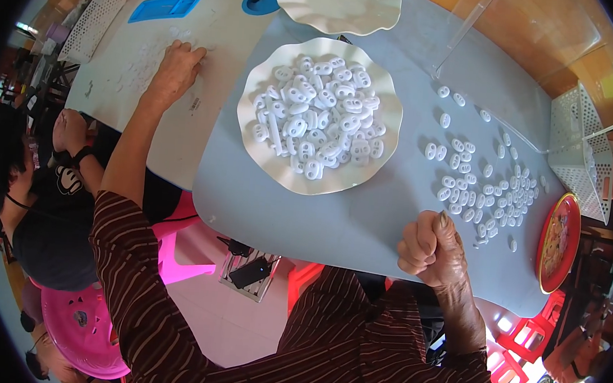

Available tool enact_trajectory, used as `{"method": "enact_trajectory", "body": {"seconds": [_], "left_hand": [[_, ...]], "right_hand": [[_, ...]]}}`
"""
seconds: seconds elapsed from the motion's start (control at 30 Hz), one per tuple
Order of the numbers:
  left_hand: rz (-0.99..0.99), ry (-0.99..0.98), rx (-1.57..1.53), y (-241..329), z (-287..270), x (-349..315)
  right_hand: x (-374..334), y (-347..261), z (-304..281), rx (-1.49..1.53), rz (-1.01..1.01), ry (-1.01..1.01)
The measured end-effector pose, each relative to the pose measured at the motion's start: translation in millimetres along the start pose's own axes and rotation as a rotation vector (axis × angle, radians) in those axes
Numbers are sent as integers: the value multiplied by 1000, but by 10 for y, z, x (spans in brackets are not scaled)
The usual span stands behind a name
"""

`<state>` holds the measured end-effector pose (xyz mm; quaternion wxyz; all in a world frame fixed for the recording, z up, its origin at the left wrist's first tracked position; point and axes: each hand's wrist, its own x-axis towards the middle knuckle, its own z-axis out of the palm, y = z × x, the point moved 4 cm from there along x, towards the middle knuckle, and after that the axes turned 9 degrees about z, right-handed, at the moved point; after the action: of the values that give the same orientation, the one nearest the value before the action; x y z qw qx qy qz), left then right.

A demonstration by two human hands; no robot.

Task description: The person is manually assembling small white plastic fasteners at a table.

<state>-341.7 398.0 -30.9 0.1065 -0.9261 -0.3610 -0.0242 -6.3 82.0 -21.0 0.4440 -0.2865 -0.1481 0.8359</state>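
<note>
My left hand [178, 68] reaches far across the white table at the left, its fingers bent down and drawn together beside small clear pieces [141, 61] scattered there. What its fingertips hold, if anything, is hidden. Over the front edge of the grey table, my right hand [433, 250] is curled into a fist with the thumb on top; its inside cannot be seen. A scalloped cream bowl [254, 79] between them holds a heap of white oval plastic pieces [315, 113] with two holes each. Similar loose white pieces [489, 199] lie spread right of the bowl.
Behind the bowl stands another cream scalloped dish [339, 7]. Blue trays [166, 6] lie at the far left. A clear panel [496, 113], a white perforated basket [582, 152] and a round red tin [559, 242] border the right side. A co-worker [52, 222] sits at the left.
</note>
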Motion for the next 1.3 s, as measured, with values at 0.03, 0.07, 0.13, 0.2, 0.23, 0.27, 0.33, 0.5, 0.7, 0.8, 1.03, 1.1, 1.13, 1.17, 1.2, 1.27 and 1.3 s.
{"method": "enact_trajectory", "body": {"seconds": [0.03,0.07,0.13,0.2,0.23,0.27,0.33,0.5,0.7,0.8,1.03,1.1,1.13,1.17,1.2,1.27,1.3], "left_hand": [[-39,-20,-38,22,45,45],[-100,-54,-46,-18,-72,-60],[-172,-79,-72,-38,-108,-82],[-216,-90,-132,3,76,63],[-259,-33,-106,-55,44,-45],[-300,25,-80,-127,0,-148],[-315,11,-75,-218,27,-214],[-317,24,-182,-270,164,-63],[-325,40,-415,-259,84,-116],[-200,110,-368,-146,18,-107],[-317,-23,-402,-134,-4,-24],[-349,-55,-403,-137,23,7],[-345,-68,-422,-121,41,42],[-339,-81,-443,-99,68,89],[-330,-80,-450,-75,98,159],[-355,-129,-457,-159,53,76],[-361,-131,-450,-194,19,38]], "right_hand": [[2,-9,-21,-7,-5,7],[-1,4,19,-2,5,-16],[-5,7,33,0,2,-21],[-8,-13,-22,-6,-14,17],[-7,1,7,0,-5,3],[-6,13,35,4,3,-13],[1,20,57,6,9,-33],[3,-7,23,6,-8,-3],[-2,5,49,4,-10,-12],[-1,1,50,1,-12,-8],[5,8,64,13,-10,-19],[12,4,64,14,-15,-21],[14,0,54,17,-21,-22],[11,-8,35,17,-27,-13],[7,-18,13,12,-32,-4],[4,-11,52,11,-21,-27],[0,-11,72,13,-19,-30]]}}
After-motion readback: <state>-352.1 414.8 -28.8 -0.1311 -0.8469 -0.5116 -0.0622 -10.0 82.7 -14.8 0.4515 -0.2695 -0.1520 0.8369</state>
